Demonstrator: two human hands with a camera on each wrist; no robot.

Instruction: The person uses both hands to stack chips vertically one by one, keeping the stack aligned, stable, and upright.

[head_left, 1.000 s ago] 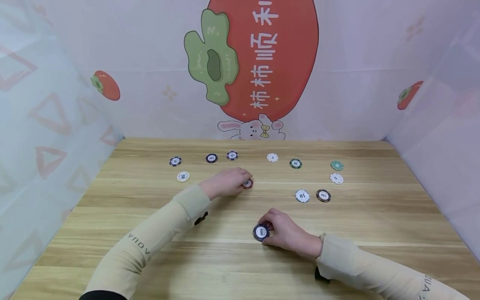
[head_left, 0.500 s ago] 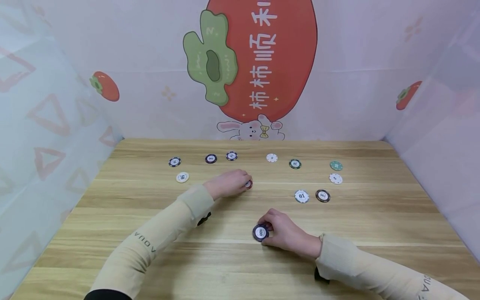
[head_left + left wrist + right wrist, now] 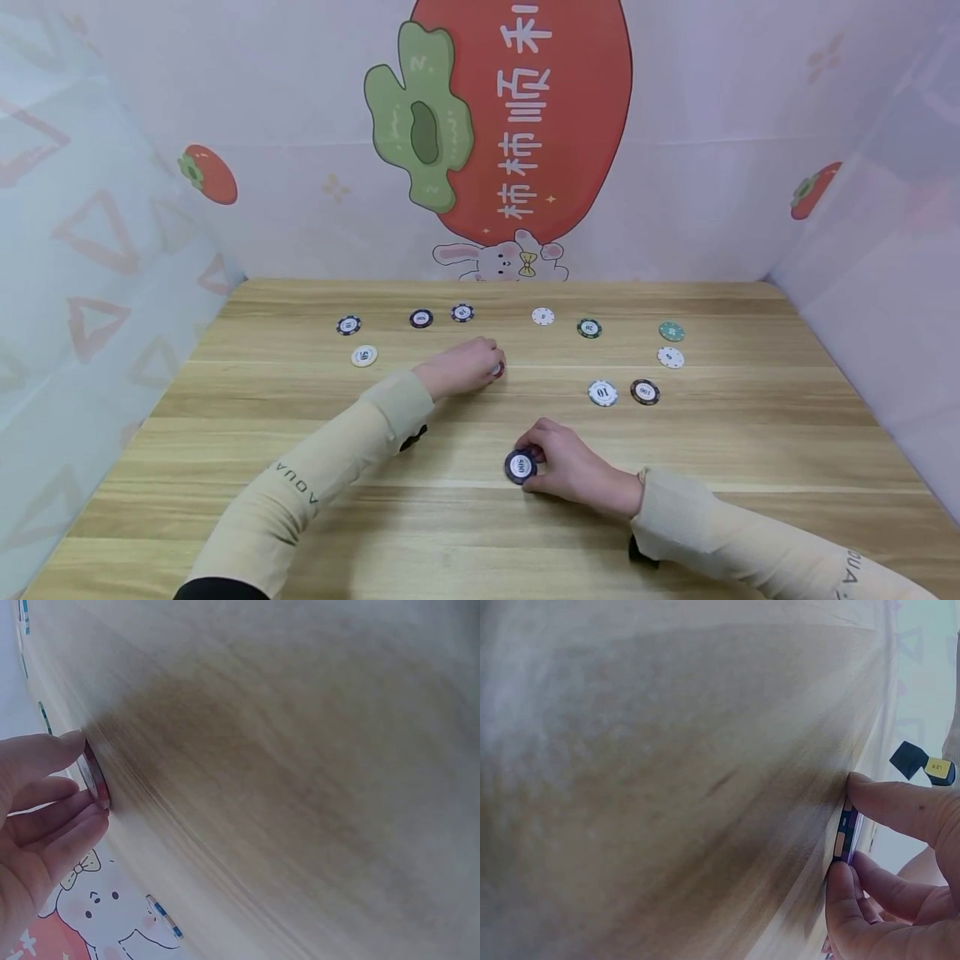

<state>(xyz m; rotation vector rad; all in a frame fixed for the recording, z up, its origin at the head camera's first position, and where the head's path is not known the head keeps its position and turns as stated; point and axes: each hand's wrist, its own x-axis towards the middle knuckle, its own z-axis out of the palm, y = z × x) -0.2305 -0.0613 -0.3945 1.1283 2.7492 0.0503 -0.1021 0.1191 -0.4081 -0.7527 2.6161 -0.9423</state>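
My left hand [image 3: 459, 368] pinches a red poker chip [image 3: 498, 369] by its edges at the middle of the table. In the left wrist view the thumb and fingers sit on opposite sides of that red chip [image 3: 94, 777]. Nearer to me, my right hand [image 3: 566, 467] grips a dark poker chip marked 500 [image 3: 520, 467] between thumb and fingers. The right wrist view shows the dark chip's edge [image 3: 844, 834] at the tabletop, thumb and fingertips at its two ends. Fingers partly cover both chips.
Other chips lie spread over the wooden table [image 3: 420, 533]. A white 50 chip [image 3: 364, 356] is at the left, a white-and-blue 10 chip [image 3: 603, 393] and a black 100 chip [image 3: 645, 392] at the right. Several more line the back, before a printed cloth wall [image 3: 712, 200].
My left hand has shifted slightly to the right at the red chip, covering more of it, and its forearm has swung rightward. The right hand stays in place with the dark chip.
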